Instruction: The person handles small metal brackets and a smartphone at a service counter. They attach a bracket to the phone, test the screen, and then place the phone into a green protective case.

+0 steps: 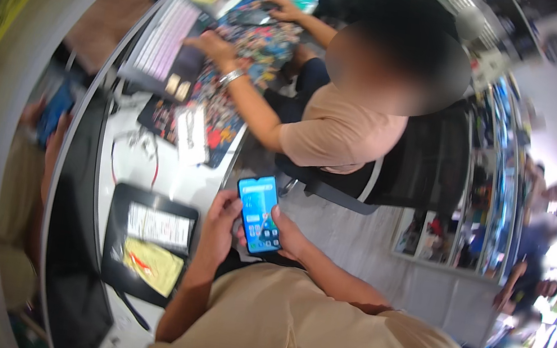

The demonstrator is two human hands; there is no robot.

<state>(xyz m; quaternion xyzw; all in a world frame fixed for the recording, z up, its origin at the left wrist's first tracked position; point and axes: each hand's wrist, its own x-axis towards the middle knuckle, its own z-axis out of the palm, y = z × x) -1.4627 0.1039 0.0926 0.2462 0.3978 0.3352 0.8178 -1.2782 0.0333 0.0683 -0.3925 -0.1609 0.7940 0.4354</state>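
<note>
Head view shows the person's two bare hands raised in front of the chest, both around a smartphone (259,214) with a lit blue screen. Their left hand (220,222) wraps the phone's left edge, fingers curled behind it and the thumb lying along the side, so it is grasping the phone. Their right hand (289,235) cups the lower right edge and also grasps it, the thumb resting at the screen's border. The phone is held tilted, above the lap and just off the edge of the white desk (122,160).

On the desk to the left of the hands lies a shallow black tray (112,250). Inside it sit a white printed slip (159,226) toward the far end and a yellow sheet (153,265) with red marks nearer the person; the two papers lie side by side, nearly touching. A dark pen or cable (134,310) trails off the tray's near corner.

Farther up the desk, a co-worker in a peach shirt (343,133) sits on a black office chair (425,168), between the phone and the far end of the room. One of the co-worker's hands (211,47) rests beside a pale keyboard (165,39), the other (284,9) on a colourful patterned desk mat (255,46). A white flat packet (192,132) lies on the mat's near end. Loose thin wires (141,145) lie between the mat and the tray.
</note>
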